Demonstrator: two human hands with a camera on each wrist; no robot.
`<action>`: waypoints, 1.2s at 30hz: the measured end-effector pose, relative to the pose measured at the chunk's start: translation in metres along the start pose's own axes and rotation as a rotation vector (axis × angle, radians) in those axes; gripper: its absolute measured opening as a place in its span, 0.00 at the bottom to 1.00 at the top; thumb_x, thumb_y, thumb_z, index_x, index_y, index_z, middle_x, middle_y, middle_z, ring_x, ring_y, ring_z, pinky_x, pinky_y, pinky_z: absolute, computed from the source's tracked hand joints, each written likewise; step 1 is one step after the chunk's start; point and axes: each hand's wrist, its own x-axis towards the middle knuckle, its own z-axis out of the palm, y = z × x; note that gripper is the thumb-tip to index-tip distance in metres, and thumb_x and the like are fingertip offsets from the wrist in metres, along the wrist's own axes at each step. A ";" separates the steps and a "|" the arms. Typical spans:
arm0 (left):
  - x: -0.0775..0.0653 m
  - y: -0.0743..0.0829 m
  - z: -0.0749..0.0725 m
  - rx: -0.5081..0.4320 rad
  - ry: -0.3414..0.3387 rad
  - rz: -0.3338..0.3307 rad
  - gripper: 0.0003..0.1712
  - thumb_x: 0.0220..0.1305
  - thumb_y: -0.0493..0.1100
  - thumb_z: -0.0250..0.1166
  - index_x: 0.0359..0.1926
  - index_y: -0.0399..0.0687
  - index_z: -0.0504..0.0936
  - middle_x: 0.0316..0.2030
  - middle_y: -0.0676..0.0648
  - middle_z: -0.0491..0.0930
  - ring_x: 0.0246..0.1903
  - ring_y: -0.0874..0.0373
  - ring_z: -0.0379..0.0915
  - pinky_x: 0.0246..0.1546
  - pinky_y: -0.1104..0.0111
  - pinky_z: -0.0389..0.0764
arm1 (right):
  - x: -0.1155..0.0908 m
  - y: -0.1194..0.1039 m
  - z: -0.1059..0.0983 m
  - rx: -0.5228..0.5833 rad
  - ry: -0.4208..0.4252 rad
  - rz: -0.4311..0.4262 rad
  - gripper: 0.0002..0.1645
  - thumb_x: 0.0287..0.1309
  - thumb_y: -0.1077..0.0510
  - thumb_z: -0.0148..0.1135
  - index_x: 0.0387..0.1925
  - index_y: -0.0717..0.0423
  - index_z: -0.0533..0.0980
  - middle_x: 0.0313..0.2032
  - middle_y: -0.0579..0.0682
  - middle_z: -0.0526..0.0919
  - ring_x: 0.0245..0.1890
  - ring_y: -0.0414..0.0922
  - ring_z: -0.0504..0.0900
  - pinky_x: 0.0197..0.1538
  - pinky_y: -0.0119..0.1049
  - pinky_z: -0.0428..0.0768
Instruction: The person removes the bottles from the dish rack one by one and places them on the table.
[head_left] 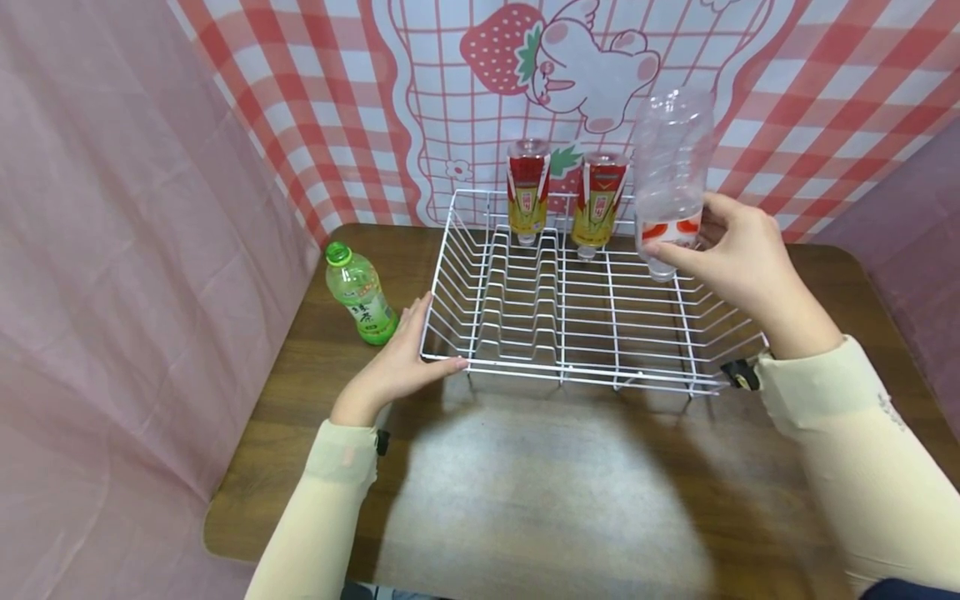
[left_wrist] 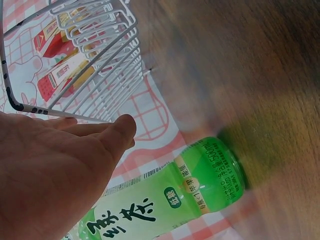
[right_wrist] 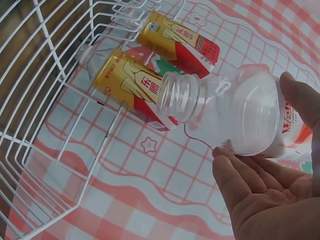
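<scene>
My right hand (head_left: 738,258) grips a clear plastic bottle (head_left: 672,158) with a white and red label, held neck-down over the right part of a white wire rack (head_left: 585,371). In the right wrist view the bottle's uncapped neck (right_wrist: 177,95) points toward the rack's wires. My left hand (head_left: 397,354) rests against the rack's front left corner, fingers fairly straight and thumb along the front rim. Two red and yellow bottles, one on the left (head_left: 528,192) and one on the right (head_left: 598,204), stand upside down along the rack's back side.
A green tea bottle (head_left: 363,292) stands upright on the wooden table (head_left: 525,483), just left of my left hand. Behind the rack hangs a red and white checked cloth (head_left: 450,92). Pink curtains (head_left: 135,250) hang on both sides.
</scene>
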 end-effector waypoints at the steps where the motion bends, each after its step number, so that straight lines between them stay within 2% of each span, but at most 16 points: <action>1: 0.000 0.000 0.000 -0.001 0.001 0.001 0.72 0.55 0.71 0.72 0.82 0.55 0.33 0.80 0.42 0.33 0.77 0.47 0.24 0.73 0.46 0.43 | 0.000 -0.001 0.000 -0.008 -0.004 -0.001 0.49 0.50 0.39 0.79 0.70 0.52 0.73 0.56 0.54 0.82 0.52 0.51 0.83 0.39 0.19 0.78; 7: 0.001 -0.001 0.000 -0.006 0.000 0.003 0.72 0.55 0.71 0.72 0.82 0.54 0.34 0.80 0.43 0.33 0.77 0.49 0.24 0.73 0.46 0.43 | -0.005 -0.005 0.000 -0.039 -0.030 -0.011 0.49 0.50 0.38 0.78 0.70 0.53 0.72 0.56 0.54 0.82 0.52 0.54 0.83 0.38 0.17 0.76; 13: 0.002 -0.002 -0.001 -0.013 0.006 0.016 0.71 0.56 0.70 0.72 0.82 0.53 0.35 0.80 0.47 0.34 0.77 0.50 0.24 0.73 0.47 0.44 | -0.008 -0.007 0.000 -0.056 -0.029 -0.031 0.47 0.49 0.39 0.80 0.66 0.54 0.75 0.53 0.56 0.84 0.48 0.52 0.84 0.34 0.18 0.74; 20: 0.003 -0.003 0.001 -0.014 0.006 0.023 0.70 0.56 0.69 0.72 0.82 0.55 0.35 0.80 0.45 0.37 0.77 0.49 0.28 0.73 0.48 0.46 | -0.012 -0.010 -0.001 -0.068 -0.026 -0.034 0.47 0.47 0.38 0.81 0.65 0.55 0.77 0.51 0.58 0.85 0.48 0.52 0.85 0.33 0.18 0.73; 28: 0.002 -0.003 0.001 -0.012 0.011 0.013 0.70 0.56 0.69 0.72 0.82 0.56 0.34 0.80 0.46 0.37 0.77 0.49 0.29 0.73 0.48 0.47 | -0.020 -0.013 0.001 -0.061 -0.023 -0.059 0.44 0.45 0.40 0.82 0.63 0.52 0.79 0.49 0.56 0.86 0.44 0.44 0.86 0.35 0.18 0.73; 36: 0.001 -0.002 0.001 0.000 0.012 0.017 0.70 0.56 0.70 0.71 0.82 0.55 0.33 0.80 0.48 0.34 0.78 0.47 0.28 0.73 0.49 0.46 | -0.027 -0.018 0.001 -0.076 -0.033 -0.070 0.46 0.45 0.39 0.82 0.63 0.55 0.78 0.48 0.57 0.86 0.48 0.53 0.86 0.35 0.17 0.73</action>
